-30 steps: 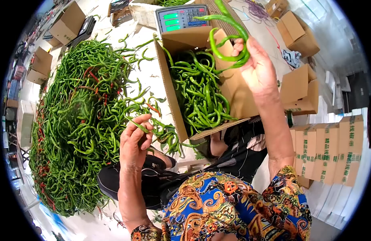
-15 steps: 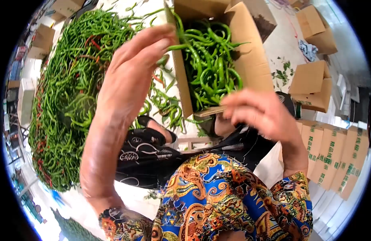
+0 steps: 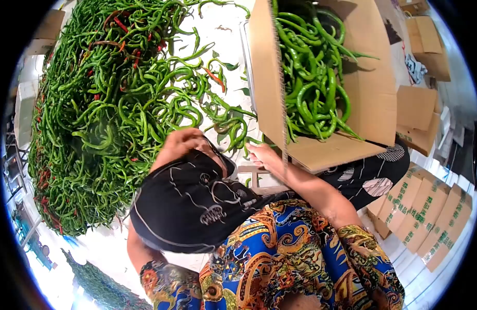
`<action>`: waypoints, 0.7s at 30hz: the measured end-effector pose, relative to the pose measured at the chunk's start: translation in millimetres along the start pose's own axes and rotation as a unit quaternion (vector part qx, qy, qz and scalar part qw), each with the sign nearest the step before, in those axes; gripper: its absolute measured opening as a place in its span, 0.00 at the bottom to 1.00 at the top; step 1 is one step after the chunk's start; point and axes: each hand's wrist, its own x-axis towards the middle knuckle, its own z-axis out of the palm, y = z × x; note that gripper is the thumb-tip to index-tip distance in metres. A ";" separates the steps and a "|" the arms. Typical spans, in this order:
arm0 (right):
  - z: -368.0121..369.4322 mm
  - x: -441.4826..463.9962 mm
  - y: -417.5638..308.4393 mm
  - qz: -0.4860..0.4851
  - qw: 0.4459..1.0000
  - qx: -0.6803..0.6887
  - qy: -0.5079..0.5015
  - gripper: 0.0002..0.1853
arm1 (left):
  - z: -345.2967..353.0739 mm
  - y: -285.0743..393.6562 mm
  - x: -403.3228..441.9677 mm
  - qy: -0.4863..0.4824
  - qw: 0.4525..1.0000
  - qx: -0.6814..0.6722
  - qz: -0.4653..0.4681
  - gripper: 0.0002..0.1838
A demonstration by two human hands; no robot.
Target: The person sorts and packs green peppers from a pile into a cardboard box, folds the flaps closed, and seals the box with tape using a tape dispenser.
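Green peppers (image 3: 316,77) lie inside an open cardboard box (image 3: 370,93) at the upper right. My right hand (image 3: 264,156) is below the box's near left corner, its fingers pinched at the end of a green pepper (image 3: 252,140) on the floor. Beyond my raised knee, my left hand (image 3: 181,143) is beside the edge of the big pepper pile (image 3: 109,119); the knee partly covers it, and its fingertips are hidden. Loose green peppers, a red one (image 3: 214,79) and some leaves are scattered between pile and box.
Several taped cartons (image 3: 422,212) stand at the lower right. Open cardboard boxes (image 3: 417,113) are along the right side. A small stool (image 3: 259,178) is between my legs. Another green heap (image 3: 101,284) shows at the lower left.
Both hands have come down to the floor peppers, the right one crossing leftward from in front of the box. The pepper my right hand held up earlier is gone from it. The view has shifted.
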 end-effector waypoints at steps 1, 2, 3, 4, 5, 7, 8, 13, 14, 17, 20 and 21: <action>14.5 -7.0 -3.0 -0.019 0.999 0.036 0.028 0.19 | 13.5 -22.5 14.5 -0.024 1.000 0.009 0.011 0.16; 14.4 1.8 -2.8 0.007 0.999 0.022 0.049 0.20 | 27.8 -45.5 28.7 -0.042 0.997 -0.052 -0.025 0.18; 12.4 13.4 -1.0 0.031 0.997 0.008 0.070 0.20 | 39.9 -56.7 44.1 -0.066 0.997 -0.011 -0.045 0.21; 14.4 20.1 4.6 0.025 0.990 -0.021 0.137 0.20 | 50.1 -64.7 55.0 -0.080 0.996 0.028 -0.010 0.24; 8.9 10.7 -2.5 -0.022 0.998 -0.030 0.042 0.21 | 61.5 -75.2 67.5 -0.098 0.985 0.140 0.029 0.23; 21.8 19.6 -9.7 0.025 0.994 0.009 0.108 0.19 | 79.2 -88.8 91.2 -0.148 0.945 0.286 0.060 0.21; 24.5 9.2 -16.6 -0.003 0.997 0.031 0.071 0.18 | 85.5 -95.0 95.1 -0.137 0.946 0.288 0.052 0.19; 11.3 22.6 -8.5 0.031 0.998 0.037 0.041 0.12 | 103.2 -86.5 82.5 -0.182 0.972 0.127 0.083 0.14; 15.9 15.1 -15.7 0.031 0.996 0.036 0.070 0.11 | 92.5 -58.2 75.4 -0.210 0.970 0.090 0.080 0.12; 34.4 -15.9 -32.1 -0.017 0.990 0.078 0.114 0.07 | 86.4 -46.4 85.9 0.017 0.978 0.126 0.165 0.09; 18.3 -43.0 -23.4 -0.104 0.994 0.007 0.043 0.08 | 80.9 -36.4 111.3 0.222 0.912 0.273 0.209 0.14; 21.5 -49.6 -24.9 -0.098 0.994 0.000 0.054 0.08 | 82.9 -46.5 124.3 0.213 0.910 0.306 0.182 0.13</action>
